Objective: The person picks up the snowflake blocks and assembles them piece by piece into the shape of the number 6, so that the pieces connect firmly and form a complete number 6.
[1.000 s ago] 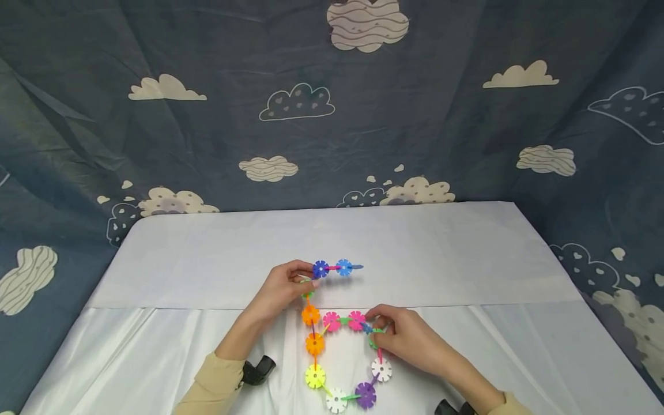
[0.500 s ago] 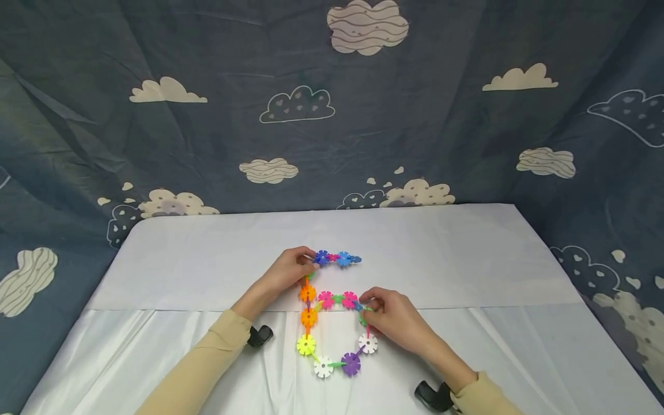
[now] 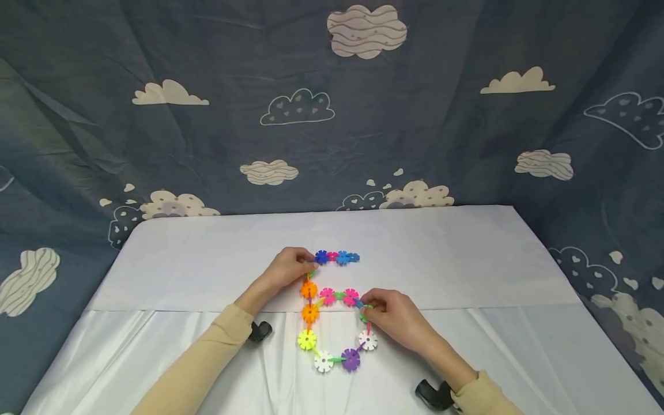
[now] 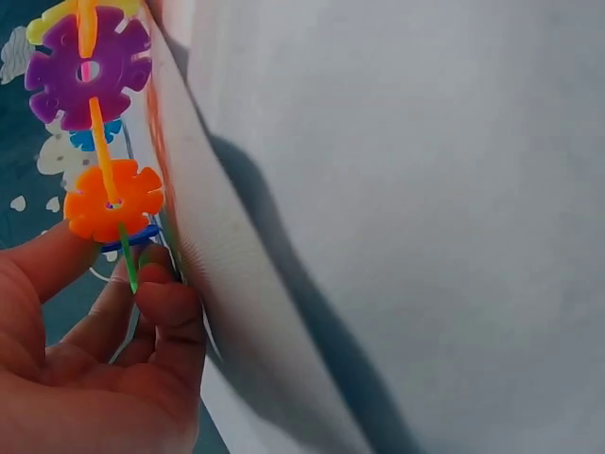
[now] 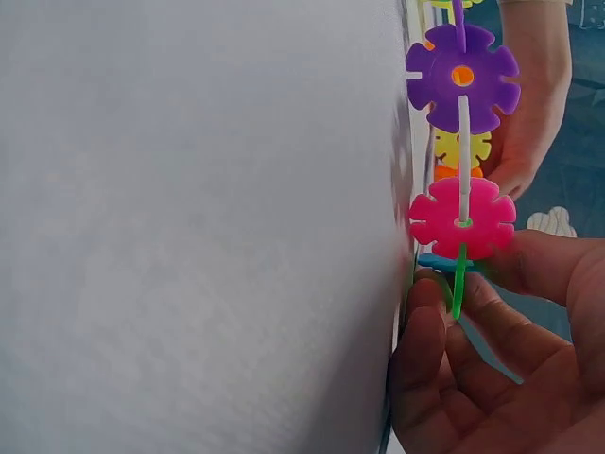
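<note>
A chain of interlocking plastic snowflake discs forms a figure like a 6 on the white cloth. Its upper arm ends in blue discs; orange discs run down the left side. A purple disc and a white disc sit along the bottom, with pink discs across the loop's top. At the upper left corner my left hand pinches a green disc. My right hand pinches another green disc at the loop's upper right; fingers partly cover both.
White cloth covers the table, with a crease across it and folds toward the front. A dark cloud-print curtain hangs behind and at both sides. Black wrist cameras sit on both forearms.
Both hands have shifted the chain away from the body, toward the far table edge, mostly in the first half second. Since then it has barely moved. Both hands keep hold.
</note>
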The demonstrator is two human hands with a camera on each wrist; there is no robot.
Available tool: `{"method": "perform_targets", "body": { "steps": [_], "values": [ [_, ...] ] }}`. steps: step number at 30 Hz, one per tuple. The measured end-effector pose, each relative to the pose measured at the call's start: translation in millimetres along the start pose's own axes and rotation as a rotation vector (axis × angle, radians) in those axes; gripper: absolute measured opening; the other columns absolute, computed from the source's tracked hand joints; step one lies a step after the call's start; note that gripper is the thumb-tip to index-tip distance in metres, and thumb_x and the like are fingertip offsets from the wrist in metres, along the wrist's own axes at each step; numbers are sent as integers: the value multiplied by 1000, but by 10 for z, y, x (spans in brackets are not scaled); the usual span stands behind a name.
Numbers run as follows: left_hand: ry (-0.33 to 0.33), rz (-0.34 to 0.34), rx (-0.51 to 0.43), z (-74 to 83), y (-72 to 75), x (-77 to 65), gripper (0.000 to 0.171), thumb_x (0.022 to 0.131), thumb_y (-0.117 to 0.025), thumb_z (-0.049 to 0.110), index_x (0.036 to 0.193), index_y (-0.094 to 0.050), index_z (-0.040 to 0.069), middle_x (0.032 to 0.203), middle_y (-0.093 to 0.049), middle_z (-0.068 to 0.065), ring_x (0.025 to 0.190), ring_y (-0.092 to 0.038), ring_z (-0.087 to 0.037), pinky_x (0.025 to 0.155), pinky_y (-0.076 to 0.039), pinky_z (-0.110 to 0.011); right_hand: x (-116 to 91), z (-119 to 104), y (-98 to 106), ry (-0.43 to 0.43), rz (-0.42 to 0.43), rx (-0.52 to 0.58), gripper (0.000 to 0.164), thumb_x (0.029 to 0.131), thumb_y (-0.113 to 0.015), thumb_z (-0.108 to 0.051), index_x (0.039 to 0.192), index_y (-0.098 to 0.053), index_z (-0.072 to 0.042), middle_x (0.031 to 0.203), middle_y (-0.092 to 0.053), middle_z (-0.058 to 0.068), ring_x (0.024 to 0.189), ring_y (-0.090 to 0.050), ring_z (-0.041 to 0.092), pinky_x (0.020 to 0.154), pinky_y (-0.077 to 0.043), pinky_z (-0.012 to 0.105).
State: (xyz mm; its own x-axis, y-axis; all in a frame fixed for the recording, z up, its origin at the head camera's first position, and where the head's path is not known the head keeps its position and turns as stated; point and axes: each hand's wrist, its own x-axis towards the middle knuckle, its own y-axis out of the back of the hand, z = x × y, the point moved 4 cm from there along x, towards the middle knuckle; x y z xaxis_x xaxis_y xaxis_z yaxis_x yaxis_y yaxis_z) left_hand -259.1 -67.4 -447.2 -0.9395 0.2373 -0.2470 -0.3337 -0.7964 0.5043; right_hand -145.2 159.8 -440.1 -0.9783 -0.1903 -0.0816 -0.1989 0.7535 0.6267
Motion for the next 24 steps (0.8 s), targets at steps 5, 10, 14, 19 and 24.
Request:
{"method": "perform_targets", "body": {
  "steps": [5, 10, 14, 19, 24],
  "values": [
    [10, 35, -38, -8, -12, -33, 21, 91, -70, 17, 108, -69, 5, 88, -58, -6, 79, -50, -20, 68, -41, -29, 24, 30, 8, -2, -8, 2, 16, 89, -72, -15, 104, -72, -11, 82, -66, -6, 72, -58, 11, 68, -48, 31],
    [2, 43, -62, -13, -12, -55, 20, 90, -69, 15, 108, -68, 5, 88, -56, -7, 73, -48, -19, 63, -40, -28, 31, 39, 21, -17, -17, 15, 16, 90, -71, -16, 106, -71, -12, 84, -66, -5, 73, -58, 12, 70, -48, 32],
    [-18, 42, -78, -19, -11, -73, 18, 91, -68, 15, 106, -69, 4, 92, -59, -7, 79, -49, -20, 69, -41, -29, 22, 50, 27, -25, -19, 19, 17, 90, -71, -16, 106, -71, -12, 85, -66, -5, 72, -58, 12, 69, -48, 32],
    [-28, 66, -74, -27, -18, -97, 15, 93, -67, 16, 102, -71, 4, 94, -63, -6, 84, -51, -21, 75, -43, -32, 2, 44, 27, -1, -13, 13, 16, 90, -71, -15, 106, -72, -12, 86, -67, -6, 71, -57, 11, 68, -47, 31],
    [-32, 92, -83, -22, -17, -96, 15, 93, -67, 16, 100, -71, 4, 93, -63, -7, 84, -52, -21, 75, -44, -33, -11, 17, 27, 1, -5, 0, 15, 90, -70, -14, 105, -72, -13, 88, -67, -7, 71, -56, 11, 69, -47, 31]
  ]
}}
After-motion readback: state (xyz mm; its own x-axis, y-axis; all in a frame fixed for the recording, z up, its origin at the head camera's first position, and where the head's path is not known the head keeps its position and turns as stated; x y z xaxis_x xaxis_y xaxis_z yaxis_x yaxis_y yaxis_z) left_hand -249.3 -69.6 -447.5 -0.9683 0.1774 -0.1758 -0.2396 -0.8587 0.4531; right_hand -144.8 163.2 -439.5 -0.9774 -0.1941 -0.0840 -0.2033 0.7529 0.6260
